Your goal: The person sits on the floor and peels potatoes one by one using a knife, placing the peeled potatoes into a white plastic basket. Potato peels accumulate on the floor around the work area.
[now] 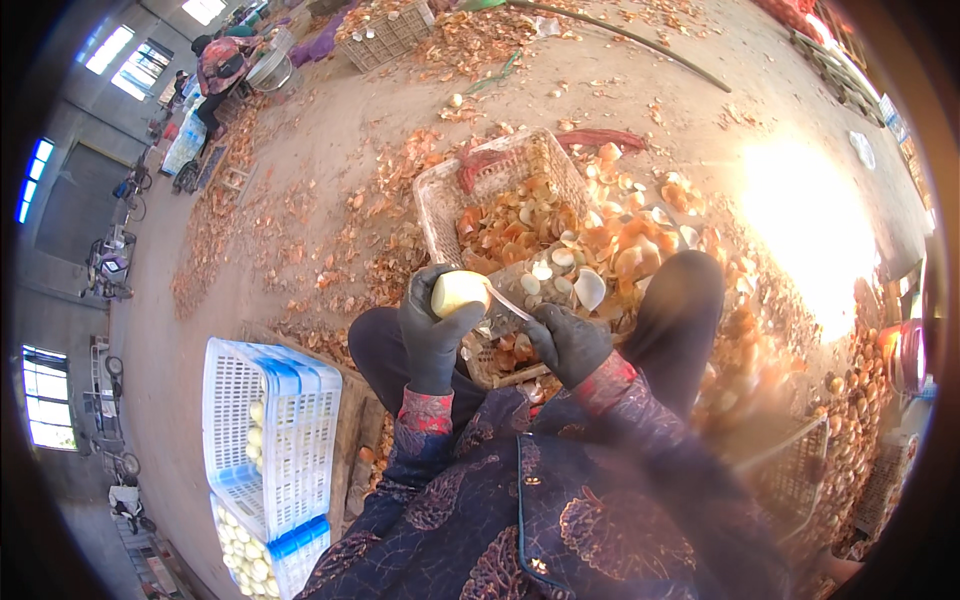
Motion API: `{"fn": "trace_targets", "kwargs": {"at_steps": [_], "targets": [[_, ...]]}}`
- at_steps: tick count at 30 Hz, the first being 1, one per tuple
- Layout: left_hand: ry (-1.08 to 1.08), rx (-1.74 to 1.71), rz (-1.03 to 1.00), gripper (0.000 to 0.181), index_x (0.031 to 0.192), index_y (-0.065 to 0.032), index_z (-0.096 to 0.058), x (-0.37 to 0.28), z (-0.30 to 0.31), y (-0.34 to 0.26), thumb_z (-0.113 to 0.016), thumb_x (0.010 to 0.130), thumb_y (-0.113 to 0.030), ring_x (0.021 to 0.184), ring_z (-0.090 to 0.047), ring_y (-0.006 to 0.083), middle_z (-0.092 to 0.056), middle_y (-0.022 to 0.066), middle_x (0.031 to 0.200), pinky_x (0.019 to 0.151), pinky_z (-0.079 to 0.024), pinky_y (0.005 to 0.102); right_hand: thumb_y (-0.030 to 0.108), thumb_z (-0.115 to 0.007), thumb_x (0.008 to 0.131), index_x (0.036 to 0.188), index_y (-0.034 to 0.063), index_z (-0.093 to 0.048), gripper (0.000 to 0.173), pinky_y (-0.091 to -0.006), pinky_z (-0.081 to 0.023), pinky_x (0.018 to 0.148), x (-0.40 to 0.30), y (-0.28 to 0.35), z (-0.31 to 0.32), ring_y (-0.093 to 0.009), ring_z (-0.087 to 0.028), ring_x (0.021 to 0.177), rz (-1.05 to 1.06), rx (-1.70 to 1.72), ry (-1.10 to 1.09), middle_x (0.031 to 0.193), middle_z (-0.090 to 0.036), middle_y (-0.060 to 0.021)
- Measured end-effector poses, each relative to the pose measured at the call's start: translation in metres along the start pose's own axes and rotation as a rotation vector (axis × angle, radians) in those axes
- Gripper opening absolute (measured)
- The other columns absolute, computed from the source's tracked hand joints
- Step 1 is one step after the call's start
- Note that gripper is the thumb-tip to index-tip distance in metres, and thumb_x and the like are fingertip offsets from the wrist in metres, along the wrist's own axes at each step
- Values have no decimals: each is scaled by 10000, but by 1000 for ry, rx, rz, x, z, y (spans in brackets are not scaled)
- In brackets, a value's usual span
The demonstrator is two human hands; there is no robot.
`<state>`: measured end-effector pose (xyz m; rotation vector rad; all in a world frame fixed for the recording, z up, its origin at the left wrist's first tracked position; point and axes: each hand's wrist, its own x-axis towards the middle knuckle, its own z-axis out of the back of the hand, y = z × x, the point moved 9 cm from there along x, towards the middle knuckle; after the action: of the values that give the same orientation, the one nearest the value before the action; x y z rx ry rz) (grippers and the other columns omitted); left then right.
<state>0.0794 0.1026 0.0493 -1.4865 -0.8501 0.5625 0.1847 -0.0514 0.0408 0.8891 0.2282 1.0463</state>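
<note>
In a dark glove, my left hand (435,322) grips a peeled, pale yellow onion (460,294) with its cut end showing. My right hand (566,339), gloved too, is closed around a knife (508,303) whose thin blade points at the onion's right side. Whether the blade touches the onion I cannot tell. Below both hands, between my knees, a plastic crate (435,217) holds brown onion skins (517,217). A board (517,289) lies across the crate, with several round onion slices (562,257) on it.
At my left, a blue-and-white crate (300,435) with peeled onions stands on another crate (300,551) of onions. Unpeeled onions (862,390) are heaped at right beside a basket (810,457). A long pole (622,34) lies on the floor. Another person (225,67) bends over far left.
</note>
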Motion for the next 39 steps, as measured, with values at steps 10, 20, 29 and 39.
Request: {"fn": "trace_targets", "kwargs": {"at_steps": [10,20,29,39], "targets": [[195,-425,318,518,1155,42,-504,-7,-4,61,-722,712,-115,945,-626,192,-616,133,1064,816,-521,301,571,-321,942,801,15,-618,646,-223,-304,298,-40,-46,-66,-106,-396,304,-757,1119,595,503,-536,-52],[149,-267,440,504,1171,16,-536,-12,4,93,-667,689,-45,979,-601,174,-619,86,1062,817,-519,304,120,-665,814,1011,-9,-601,244,-265,-486,552,-3,-34,-41,-109,-590,688,-668,1371,163,816,-639,-57],[319,-302,427,469,1085,-23,-556,-19,-40,78,-746,706,-224,819,-579,96,-610,22,939,675,-473,210,215,-640,872,1017,-9,-621,267,-205,-443,521,7,-59,-67,-71,-559,606,-540,1258,112,756,-624,-18],[325,-244,395,435,1148,-20,-547,-27,-44,75,-693,781,-205,850,-580,113,-609,38,990,690,-475,218,220,-625,847,899,2,-652,225,-288,-481,504,9,-80,-39,-126,-602,562,-362,572,-222,660,-629,-52]]}}
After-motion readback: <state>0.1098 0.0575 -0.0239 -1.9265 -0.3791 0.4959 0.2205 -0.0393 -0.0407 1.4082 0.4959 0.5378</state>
